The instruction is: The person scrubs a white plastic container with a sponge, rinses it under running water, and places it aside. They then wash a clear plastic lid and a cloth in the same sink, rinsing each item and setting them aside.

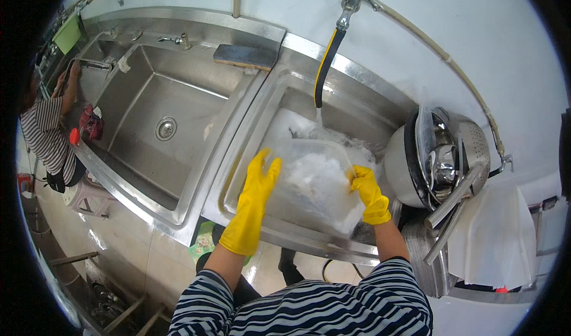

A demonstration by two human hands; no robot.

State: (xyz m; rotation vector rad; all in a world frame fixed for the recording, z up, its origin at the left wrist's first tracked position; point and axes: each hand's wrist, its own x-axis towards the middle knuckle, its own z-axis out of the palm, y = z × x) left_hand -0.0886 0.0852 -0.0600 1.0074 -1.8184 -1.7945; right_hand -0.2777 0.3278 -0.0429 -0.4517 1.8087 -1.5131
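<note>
In the right-hand steel sink (294,92), a translucent plastic tub (328,145) is tilted among white suds, its edges blurred. My right hand (368,191), in a yellow rubber glove, grips the tub's right rim. My left hand (263,179), gloved alike, is at the tub's left side with thumb and fingers apart; whether it touches the wall is unclear. Water runs from a black hose with a yellow stripe (328,68) into the sink behind the tub. Foam (308,171) shows in or through the tub.
A second steel sink basin (178,95) lies left, with a dark block (245,57) on its back ledge. Pots, a colander (473,139) and stacked metal trays (428,255) crowd the right. At far left a person in a striped shirt (49,117) works at another basin.
</note>
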